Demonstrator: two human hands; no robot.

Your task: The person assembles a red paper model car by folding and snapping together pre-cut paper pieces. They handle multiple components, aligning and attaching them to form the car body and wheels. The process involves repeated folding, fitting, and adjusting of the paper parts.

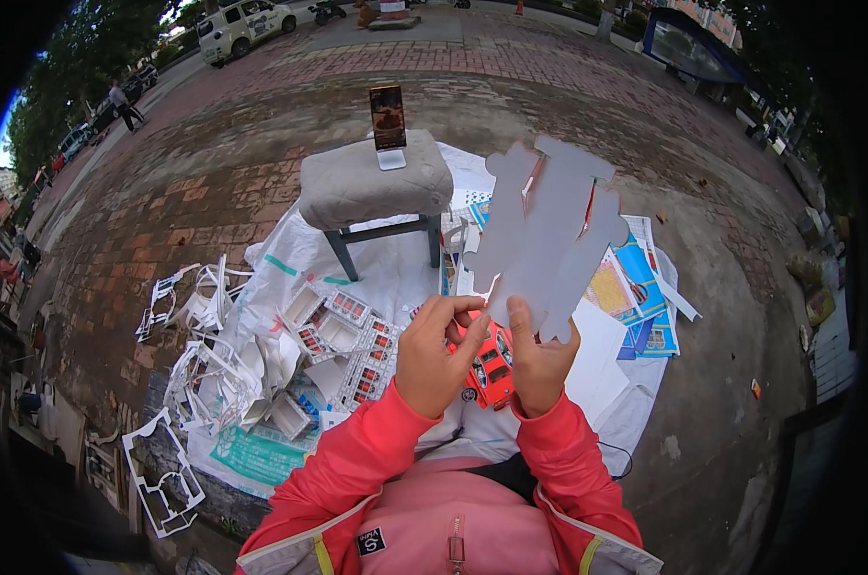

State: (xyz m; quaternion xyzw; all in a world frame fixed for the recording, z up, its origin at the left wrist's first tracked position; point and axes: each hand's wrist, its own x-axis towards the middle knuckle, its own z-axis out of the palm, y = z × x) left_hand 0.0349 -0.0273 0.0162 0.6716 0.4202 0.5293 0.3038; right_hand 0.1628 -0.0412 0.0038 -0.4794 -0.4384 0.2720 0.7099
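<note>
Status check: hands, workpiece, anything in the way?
Right hand gripping grey cutout sheet, thumb in front. Left hand at its lower left edge, grip unclear. Sheet held up, slots showing. Red toy car seen between hands, partly hidden.

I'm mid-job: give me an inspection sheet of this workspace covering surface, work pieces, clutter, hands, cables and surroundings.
Surface: wrinkled white ground sheet on paving.
Work pieces: grey cut-out sheet, raised, with slits; red toy car partly hidden below it.
Clutter: white offcuts heaped left; blue printed sheets right.
Hands: right hand grips the cut-out's lower end; left hand is at its lower left edge, grip unclear.
Cables: thin dark loop lower right, possibly a cord.
Surroundings: padded stool bearing a phone; parked van beyond.
</note>
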